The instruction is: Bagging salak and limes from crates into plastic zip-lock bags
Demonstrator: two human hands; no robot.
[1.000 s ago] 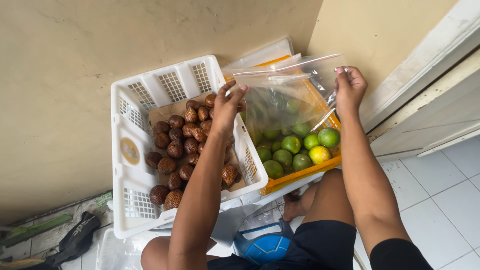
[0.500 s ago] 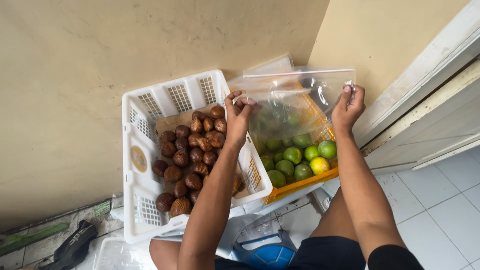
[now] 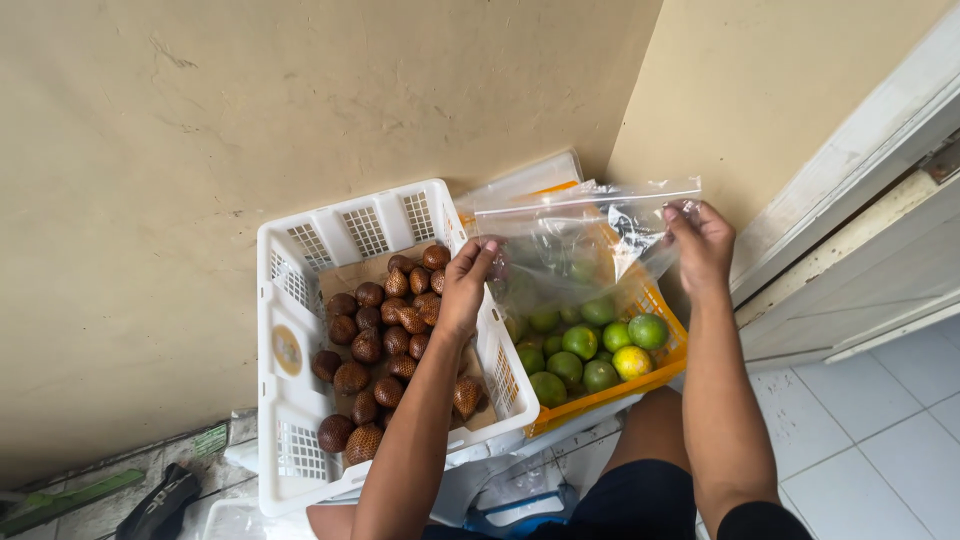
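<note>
Two crates sit below me against the wall (image 3: 300, 120), and I take them by size. First comes the white crate (image 3: 285, 330) on my left, lined with brown paper and holding a heap of scaly brown fruit (image 3: 385, 340). Next comes the orange crate (image 3: 655, 355) on my right, touching the white one's side, with green citrus (image 3: 580, 345) piled in it and one yellowish fruit among them.

Over the seam between the crates I hold a clear plastic bag (image 3: 575, 245), stretched flat and wide. Its long axis runs left to right along the top edge, tilting slightly up toward my right, and the body hangs down above the citrus. More clear bags seem to lie behind it against the wall.

My left hand (image 3: 468, 285) pinches the bag's left upper corner, fingers closed on the film, and it hangs right above the inner wall of the white crate. My right hand (image 3: 700, 245) pinches the right upper corner in the same closed way, above the far end of the orange crate.

So the brown fruit lies down and left of my left hand, just beside it, while the citrus lies almost straight under the bag. I judge the left hand nearer the brown fruit, the right nearer the citrus.
</note>
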